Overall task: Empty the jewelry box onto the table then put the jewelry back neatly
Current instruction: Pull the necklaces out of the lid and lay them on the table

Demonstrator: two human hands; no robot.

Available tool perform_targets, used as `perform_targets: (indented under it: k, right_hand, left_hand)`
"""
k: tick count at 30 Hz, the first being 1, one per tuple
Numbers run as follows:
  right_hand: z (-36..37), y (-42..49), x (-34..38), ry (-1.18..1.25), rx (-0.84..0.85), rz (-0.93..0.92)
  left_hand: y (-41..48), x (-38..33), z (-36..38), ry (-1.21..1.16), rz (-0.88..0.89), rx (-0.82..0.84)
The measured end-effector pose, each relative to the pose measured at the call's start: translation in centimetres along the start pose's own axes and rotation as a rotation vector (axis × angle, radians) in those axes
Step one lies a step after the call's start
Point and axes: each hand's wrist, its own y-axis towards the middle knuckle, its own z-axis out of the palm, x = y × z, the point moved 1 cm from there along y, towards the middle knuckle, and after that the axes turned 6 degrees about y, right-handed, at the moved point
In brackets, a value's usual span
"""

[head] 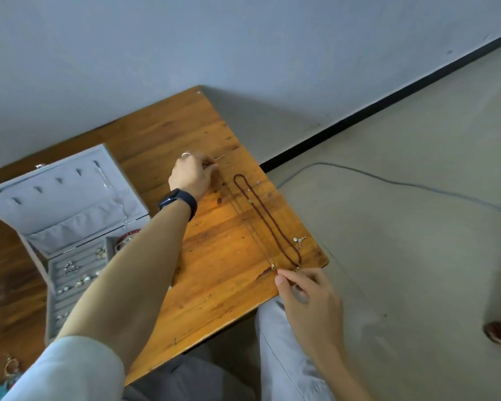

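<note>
Step in hand, as I judge it: laying out one necklace before it goes back into the box.

**Grip state.** The left grip, which has a black band on its wrist, is clenched on the far end of the thin metal chain, with the fingertips curled down onto the wood. The right grip pinches the near end between thumb and forefinger, just beside the small gold-coloured pendant at the edge of the bench.

**Location of the work item.** The chain lies on the orange-brown plank bench, drawn almost straight between the two grips. Its long axis runs from far-left to near-right. The dark red corded necklace lies just beside it as a long narrow loop on nearly the same axis, on the side away from the box. I cannot tell whether the two touch.

**Governing relation.** The open grey velvet-lined jewelry box stands to the left of the chain, behind my left forearm. The left grip is the nearer one, so I expect the far end to lead any transfer. The row of hooks inside the lid looks like the likely seat.

**Materials.**
- The chain is hair-fine and limp, so it will kink or snag if slackened.
- The cord is thicker, matte and flexible.
- A small silver charm lies loose near the right edge of the bench.
- The wood is scuffed, and its plank seams could catch links.
</note>
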Motion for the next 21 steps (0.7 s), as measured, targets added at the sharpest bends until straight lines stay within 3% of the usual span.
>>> perform_targets:
  k: [7,21]
  right_hand:
    - [0.7,0.1,-0.9,-0.110,-0.062,-0.215]
    - [-1.5,0.0,0.7,-0.068,-0.034,-0.282]
  left_hand:
    - [0.5,0.7,1.7,-0.033,-0.004,-0.032]
    - [-2.6,0.7,-1.5,-0.091,0.062,0.113]
